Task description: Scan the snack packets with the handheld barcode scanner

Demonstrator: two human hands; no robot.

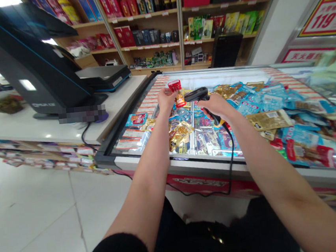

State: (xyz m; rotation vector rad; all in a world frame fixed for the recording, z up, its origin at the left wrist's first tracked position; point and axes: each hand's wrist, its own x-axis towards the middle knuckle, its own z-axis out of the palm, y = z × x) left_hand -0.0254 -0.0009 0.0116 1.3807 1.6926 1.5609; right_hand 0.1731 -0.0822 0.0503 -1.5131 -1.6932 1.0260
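Note:
Pinched between the fingers of my left hand (166, 99) is a small red and gold snack packet (179, 95), held upright above the glass-topped freezer (207, 160). My right hand (218, 107) wraps round the handle of a black barcode scanner (197, 94), whose head points left at the packet from close by. A black cable (232, 147) hangs from the scanner's grip and loops down past the freezer's front edge. Below my hands, a gold packet (182, 131) and a blue and red packet (137, 119) lie on the glass.
A large pile of blue and gold snack packets (275, 98) covers the freezer's right side. To the left, a white counter (64, 130) carries a dark checkout terminal (47, 82) and a weighing scale (103, 74). Stocked shelves (148, 15) stand behind.

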